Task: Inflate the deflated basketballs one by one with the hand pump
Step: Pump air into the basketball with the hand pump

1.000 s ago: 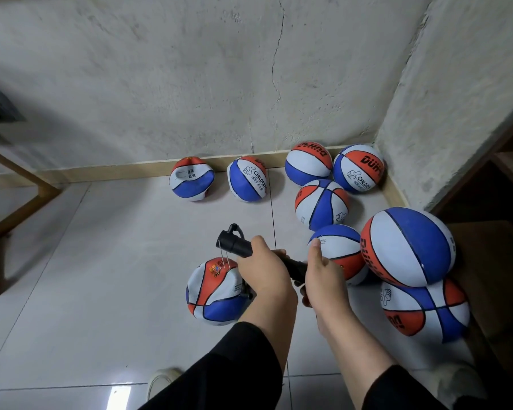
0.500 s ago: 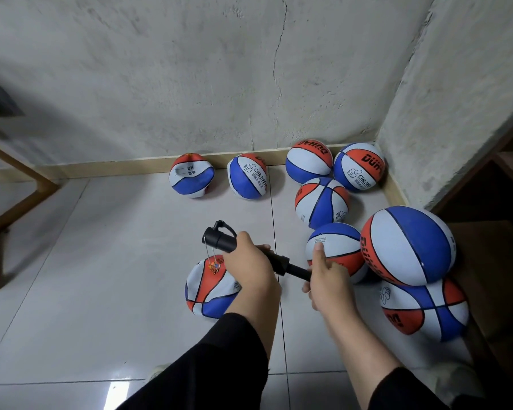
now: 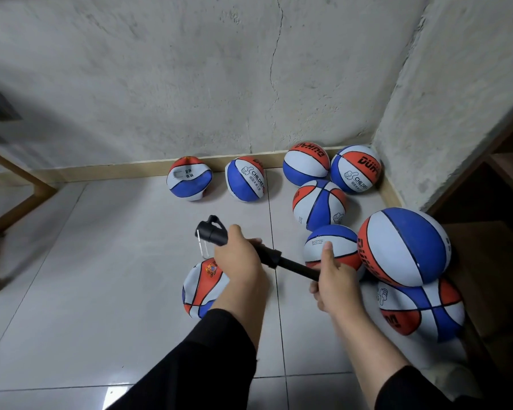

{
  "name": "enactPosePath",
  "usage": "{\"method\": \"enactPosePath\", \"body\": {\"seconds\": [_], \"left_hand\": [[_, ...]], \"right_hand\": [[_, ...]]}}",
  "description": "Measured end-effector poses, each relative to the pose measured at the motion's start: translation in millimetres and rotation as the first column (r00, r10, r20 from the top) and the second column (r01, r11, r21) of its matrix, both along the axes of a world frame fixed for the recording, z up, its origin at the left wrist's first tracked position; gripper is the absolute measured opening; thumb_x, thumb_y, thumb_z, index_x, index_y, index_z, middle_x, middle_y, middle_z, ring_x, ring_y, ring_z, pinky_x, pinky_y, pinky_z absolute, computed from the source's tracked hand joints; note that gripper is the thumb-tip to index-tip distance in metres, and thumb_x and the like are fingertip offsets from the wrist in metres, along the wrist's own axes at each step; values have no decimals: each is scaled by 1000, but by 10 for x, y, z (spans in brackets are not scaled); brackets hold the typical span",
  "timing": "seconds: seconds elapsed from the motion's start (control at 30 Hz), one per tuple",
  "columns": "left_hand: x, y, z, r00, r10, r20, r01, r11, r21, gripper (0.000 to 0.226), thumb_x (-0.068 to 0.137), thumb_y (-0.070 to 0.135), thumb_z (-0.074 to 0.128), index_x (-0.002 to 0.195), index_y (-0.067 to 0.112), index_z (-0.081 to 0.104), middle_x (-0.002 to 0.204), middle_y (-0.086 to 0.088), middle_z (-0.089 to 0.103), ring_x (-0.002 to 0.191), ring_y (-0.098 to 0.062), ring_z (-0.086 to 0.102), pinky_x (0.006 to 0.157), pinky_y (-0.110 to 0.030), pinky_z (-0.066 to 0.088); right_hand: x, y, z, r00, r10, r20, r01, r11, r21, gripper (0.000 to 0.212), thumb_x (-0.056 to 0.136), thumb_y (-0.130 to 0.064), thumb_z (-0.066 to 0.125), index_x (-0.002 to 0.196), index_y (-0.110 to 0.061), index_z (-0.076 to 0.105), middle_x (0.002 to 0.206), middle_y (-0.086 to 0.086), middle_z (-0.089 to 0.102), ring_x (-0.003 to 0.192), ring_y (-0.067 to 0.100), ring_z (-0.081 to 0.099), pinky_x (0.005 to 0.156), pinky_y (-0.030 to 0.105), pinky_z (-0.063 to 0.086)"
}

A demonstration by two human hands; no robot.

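Head view: my left hand (image 3: 240, 258) wraps the black pump (image 3: 243, 247) around its barrel, fingers curled tight on it. My right hand (image 3: 333, 287) grips the handle end, thumb up, with the thin rod drawn out between my two hands. The pump lies tilted, its head end up and left, with a small loop on top. A pale thin hose hangs from that end down toward the ball (image 3: 203, 287) on the floor under my left wrist; whether it sits in the valve, cannot tell. That ball looks dented and soft. Just right of my right hand are three more balls, the big round one (image 3: 406, 247) resting on another. Five others lie near the wall (image 3: 160, 69) and the corner. Grey tile floor (image 3: 86, 276). Black sleeves on both arms.
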State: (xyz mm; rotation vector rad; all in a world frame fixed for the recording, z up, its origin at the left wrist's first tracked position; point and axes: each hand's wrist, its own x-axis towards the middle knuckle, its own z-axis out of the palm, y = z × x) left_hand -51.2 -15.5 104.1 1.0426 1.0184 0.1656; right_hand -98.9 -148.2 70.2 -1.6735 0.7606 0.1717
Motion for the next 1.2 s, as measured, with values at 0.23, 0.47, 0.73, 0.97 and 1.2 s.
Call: {"method": "enactPosePath", "body": {"seconds": [0.23,0.47,0.73,0.97,1.2], "left_hand": [[-108,-143,-48,999,34,-22,-35,999,-35,25,95,27,53,110,7,58,64,-10,67,64,-28,62,73,-47,61],[-200,-342,-20,999,28,-24,-29,999,-33,16,92,24,53,98,10,56,62,-10,66,59,-24,60,65,-37,54],[-71,-164,2,1000,12,23,-11,999,-41,20,95,26,55,100,7,58,58,-8,66,64,-27,61,70,-39,54],[-86,-125,-9,999,47,5,-47,998,-45,12,96,25,52,93,13,53,61,-9,65,65,-27,59,70,-40,54],[-219,-325,-1,1000,28,0,-28,1000,-12,18,94,25,54,105,11,57,66,-12,65,64,-24,61,71,-40,56]], "right_hand": [[-36,-33,-92,997,77,-5,-78,995,-64,71,103,-62,33,86,0,64,48,8,60,54,26,52,58,35,40],[45,257,-1,985,165,47,-156,977,-148,73,102,-64,29,68,-7,60,70,19,68,66,34,63,64,43,51],[-32,8,38,999,34,-9,-34,999,-8,70,103,-64,35,82,-2,59,54,11,58,39,20,44,42,24,34],[-82,-136,-18,997,77,-10,-77,994,-71,71,104,-62,31,87,-2,65,49,9,59,47,23,48,49,30,38],[-32,230,45,985,165,44,-157,978,-139,69,104,-60,32,73,-6,61,69,18,69,67,33,66,65,43,54]]}}
